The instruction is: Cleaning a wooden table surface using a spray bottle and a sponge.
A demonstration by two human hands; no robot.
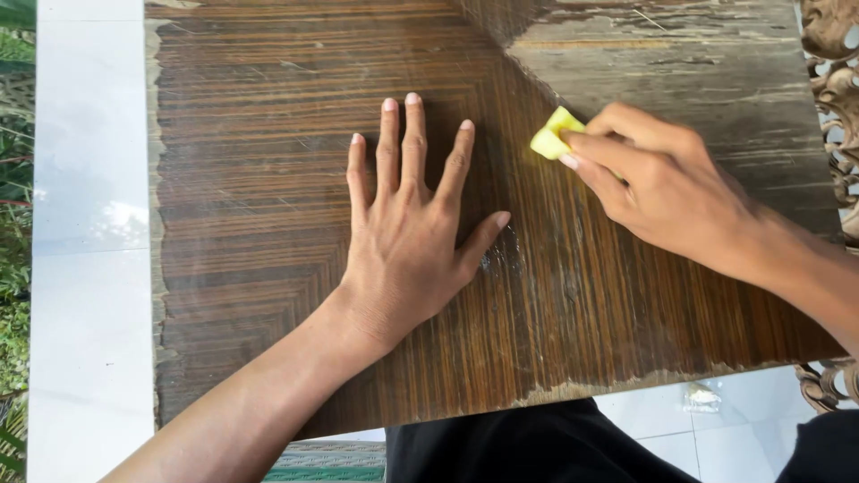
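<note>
Nearest me, my left hand (407, 237) lies flat with fingers spread wide on the worn wooden table (259, 161). Just beside it, my right hand (667, 192) pinches a small yellow sponge (553, 134), pressing it against the striped veneer; white floor tiles (89, 179) lie beyond.

1. Home porch or patio, outdoors-ish.
2. White floor tiles (89, 295) left of the left hand (407, 233).
3. Green plants (13, 224) beyond the tiles, farther left.
4. Carved wooden furniture (837, 98) right of the right hand (667, 183).
5. Worn wooden tabletop (268, 134) under both hands.
</note>
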